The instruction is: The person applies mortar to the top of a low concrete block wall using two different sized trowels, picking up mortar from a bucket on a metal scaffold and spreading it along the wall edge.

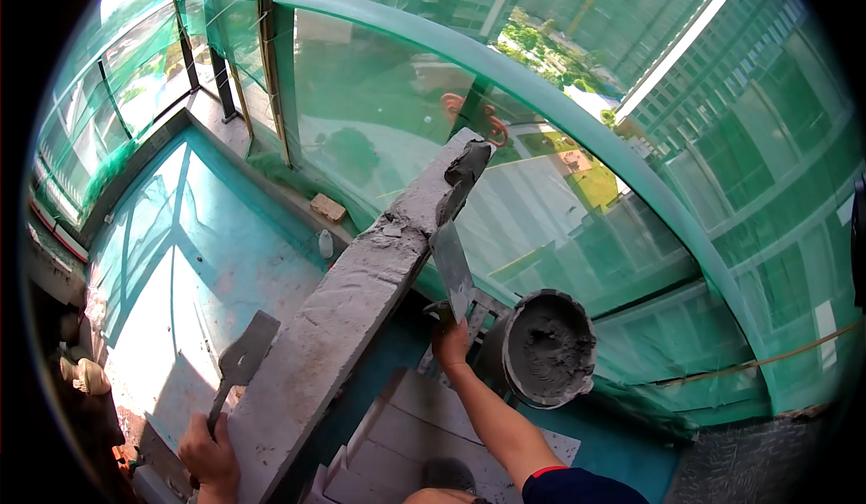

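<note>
Diagonally, a long grey wall [329,319] runs away from the person, its narrow top pale and rough nearby, streaked and lumpy around the middle, where crumbly mortar [394,231] lies in a ridge, and capped towards the far end by a darker, wet-looking patch [467,163] that hangs over the right edge. Beside the near part of the wall, on its left, the left hand [207,459] has its fingers curled around the dark handle of a grey trowel [248,349]; the blade extends forward beyond those fingers, overlapping the wall's left edge in the view, though whether it touches cannot be told. Right of the wall, the right hand [450,345] is wrapped around the grip of a flat rectangular trowel [454,269], its fingers partly hidden; the smeared metal blade stands out ahead of the knuckles, its far end at the wall's right edge, just beyond the middle. Farther right of the wall, near the right forearm, a dark bucket [492,357] holds thick grey mortar [548,346]. Pale blocks [397,436] sit right of the wall's near end, below that forearm, while a brick [327,207] and a clear bottle [326,244] lie to the wall's left, near its middle.
</note>
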Demonstrator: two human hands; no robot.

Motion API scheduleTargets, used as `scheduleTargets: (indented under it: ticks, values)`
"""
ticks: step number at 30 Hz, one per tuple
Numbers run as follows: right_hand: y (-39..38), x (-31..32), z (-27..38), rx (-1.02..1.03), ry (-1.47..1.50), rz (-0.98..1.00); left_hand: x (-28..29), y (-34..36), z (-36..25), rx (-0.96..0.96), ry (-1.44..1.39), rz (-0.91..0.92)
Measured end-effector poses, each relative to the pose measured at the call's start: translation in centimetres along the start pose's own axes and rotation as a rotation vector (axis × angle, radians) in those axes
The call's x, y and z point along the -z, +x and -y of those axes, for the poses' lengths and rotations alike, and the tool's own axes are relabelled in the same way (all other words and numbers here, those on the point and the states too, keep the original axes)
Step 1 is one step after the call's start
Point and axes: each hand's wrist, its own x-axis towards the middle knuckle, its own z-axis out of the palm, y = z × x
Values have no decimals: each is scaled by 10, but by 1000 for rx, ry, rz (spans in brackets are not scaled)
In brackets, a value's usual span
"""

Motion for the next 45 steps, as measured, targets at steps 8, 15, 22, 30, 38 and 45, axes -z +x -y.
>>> scheduleTargets:
  ticks: [8, 15, 22, 30, 38, 45]
  values:
    - [59, 44, 15, 54, 8, -92, 5, 4, -10, 8, -46, 23]
    - [207, 59, 48, 78, 11, -51, 2, 3, -8, 20, -78, 34]
    - [198, 1, 3, 222, -52, 29, 1, 3, -6, -15, -88, 1]
    - [115, 16, -17, 21, -51, -81, 1, 3, -3, 19, -67, 56]
    - [188, 246, 157, 249, -424, 155, 5, 3, -4, 27, -55, 68]
    - [268, 276, 229, 164, -793, 582, -5, 0, 16, -99, 19, 27]
